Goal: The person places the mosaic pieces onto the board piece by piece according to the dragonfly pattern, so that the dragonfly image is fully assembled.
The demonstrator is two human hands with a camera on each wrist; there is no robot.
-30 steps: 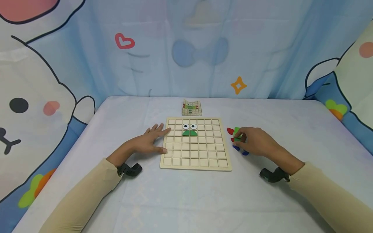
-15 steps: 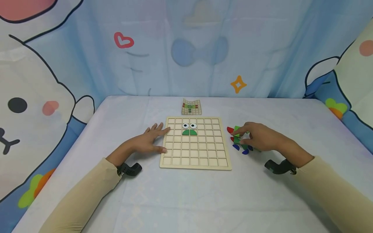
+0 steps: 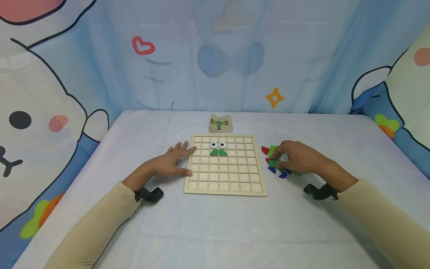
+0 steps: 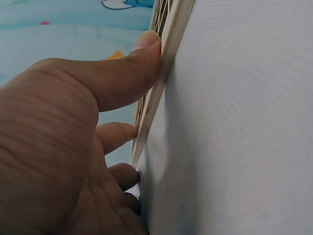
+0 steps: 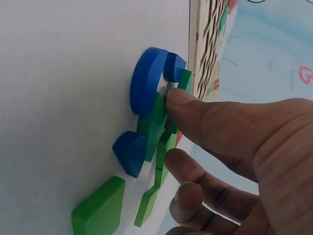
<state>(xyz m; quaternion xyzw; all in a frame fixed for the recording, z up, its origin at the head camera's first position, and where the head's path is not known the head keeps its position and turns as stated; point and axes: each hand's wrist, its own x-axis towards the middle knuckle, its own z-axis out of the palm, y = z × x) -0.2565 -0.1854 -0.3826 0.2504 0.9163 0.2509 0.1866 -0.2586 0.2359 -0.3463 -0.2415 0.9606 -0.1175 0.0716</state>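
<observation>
A pale wooden grid board (image 3: 225,186) lies flat on the table. Two round eye pieces (image 3: 214,145) and two dark green quarter-round pieces (image 3: 214,152) sit in its squares near the top. My left hand (image 3: 169,164) rests at the board's left edge, fingers spread, thumb touching the rim. To the board's right, my right hand (image 3: 299,158) hovers over a pile of flat pieces, its thumb and index finger apart. In the right wrist view the thumb is close to a dark green piece (image 5: 152,129), near a blue curved piece (image 5: 146,83). The hand hides part of the pile.
A small patterned card (image 3: 221,124) with a coloured grid picture lies behind the board. Beside the board are red pieces (image 3: 265,150), blue pieces (image 3: 283,175) and a light green piece (image 5: 100,208). A printed curtain (image 3: 231,89) hangs behind the table.
My right hand has drawn slightly back and to the right, its thumb and index finger parting and uncovering more green and blue pieces. The left hand stays on the board's edge.
</observation>
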